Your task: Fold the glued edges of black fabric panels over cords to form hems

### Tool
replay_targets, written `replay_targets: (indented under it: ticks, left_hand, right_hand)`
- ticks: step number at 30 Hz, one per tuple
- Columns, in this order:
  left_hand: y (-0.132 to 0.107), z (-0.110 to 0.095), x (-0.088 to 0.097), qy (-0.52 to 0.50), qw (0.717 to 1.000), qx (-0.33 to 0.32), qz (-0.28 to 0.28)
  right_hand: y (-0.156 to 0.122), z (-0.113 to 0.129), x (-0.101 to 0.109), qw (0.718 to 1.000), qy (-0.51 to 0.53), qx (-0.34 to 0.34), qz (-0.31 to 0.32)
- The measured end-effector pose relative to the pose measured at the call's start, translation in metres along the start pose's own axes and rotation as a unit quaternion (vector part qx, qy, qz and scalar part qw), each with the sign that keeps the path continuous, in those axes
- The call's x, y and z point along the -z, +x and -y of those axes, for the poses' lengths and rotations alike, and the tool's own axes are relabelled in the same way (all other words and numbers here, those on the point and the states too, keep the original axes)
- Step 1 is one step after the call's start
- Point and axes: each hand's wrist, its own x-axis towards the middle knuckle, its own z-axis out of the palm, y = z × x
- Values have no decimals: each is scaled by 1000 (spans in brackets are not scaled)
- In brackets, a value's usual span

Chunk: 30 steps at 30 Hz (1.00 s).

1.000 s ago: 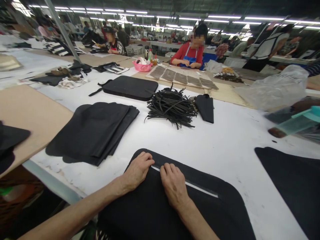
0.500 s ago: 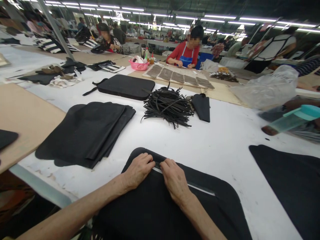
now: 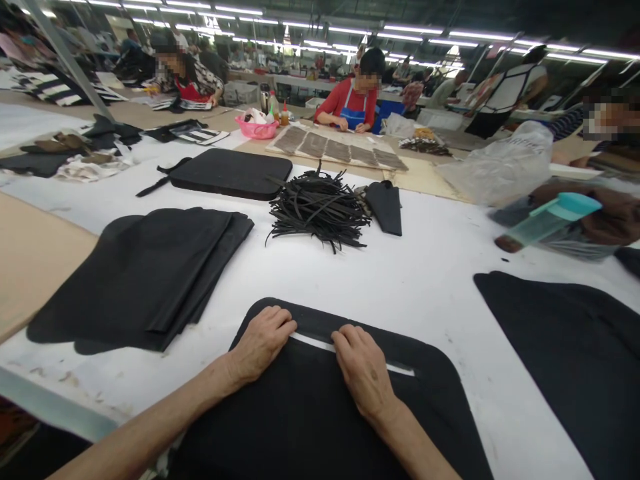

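A large black fabric panel (image 3: 295, 420) with rounded corners lies in front of me on the white table. A narrow white strip (image 3: 314, 343) shows along a slit near its far edge. My left hand (image 3: 261, 345) is closed, its curled fingers gripping the panel at the strip's left end. Farther right, my right hand (image 3: 366, 375) is closed as well, fingers bent together over the slit's edge and covering part of the strip. The fingertips of both hands are hidden beneath the knuckles.
Stacked black panels (image 3: 145, 273) lie to the left, another black panel (image 3: 565, 347) to the right. Beyond are a heap of black strips (image 3: 320, 207), a black padded piece (image 3: 230, 172) and a teal-lidded bottle (image 3: 545, 223). Across the table a person in red (image 3: 350, 100) works.
My right hand has slid right along the slit, away from my left hand, so more white strip shows between them. The view has shifted slightly right.
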Motion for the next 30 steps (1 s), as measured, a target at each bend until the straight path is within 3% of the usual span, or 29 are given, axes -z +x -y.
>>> replay_targets:
  ticks: [5, 11, 16, 30]
  left_hand:
    - [5, 2, 2, -47, 998, 34, -9]
    - [11, 0, 9, -96, 992, 75, 16]
    - [14, -4, 13, -105, 988, 114, 27]
    - [24, -23, 14, -4, 978, 201, 55]
  right_hand:
    - [-17, -15, 5, 993, 79, -85, -9]
    - [-18, -16, 15, 983, 101, -155, 7]
    - [-16, -12, 15, 982, 71, -173, 11]
    - [-4, -7, 17, 975, -38, -212, 60]
